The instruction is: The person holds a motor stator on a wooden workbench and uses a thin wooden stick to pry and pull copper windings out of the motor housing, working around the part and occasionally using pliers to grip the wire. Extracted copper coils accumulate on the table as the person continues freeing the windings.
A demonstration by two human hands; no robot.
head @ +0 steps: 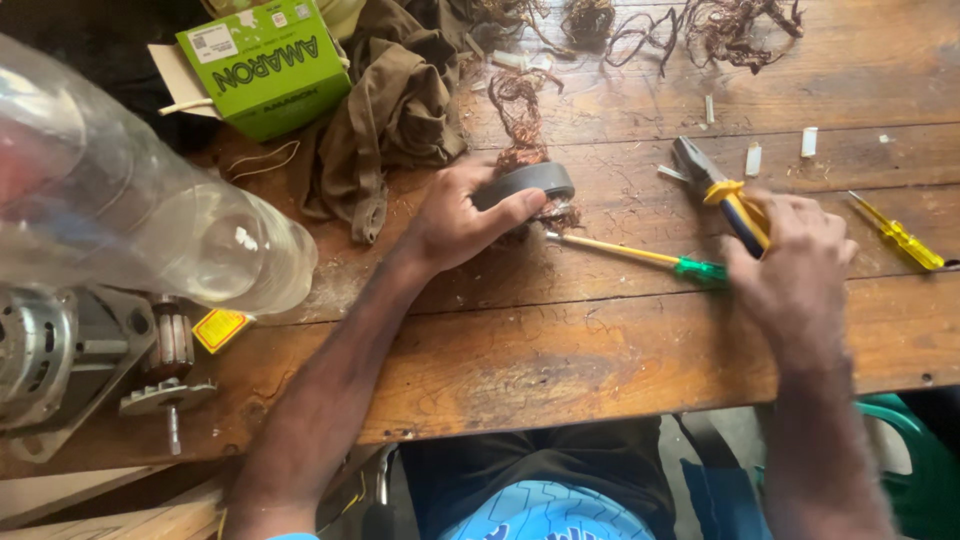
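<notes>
Green box (268, 68), brown cloth (395, 110), clear plastic bottle (130, 210), electric motor (50, 365), yellow screwdriver (900, 235) on wooden table (600, 340).

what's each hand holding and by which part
Left hand grips the grey metal ring by its near rim, thumb across the front. Right hand holds the pliers by their yellow-and-blue handles.

Head camera, looking down

It faced steeply down from above onto the wooden workbench (560, 340), close enough that both forearms filled the lower frame.
</notes>
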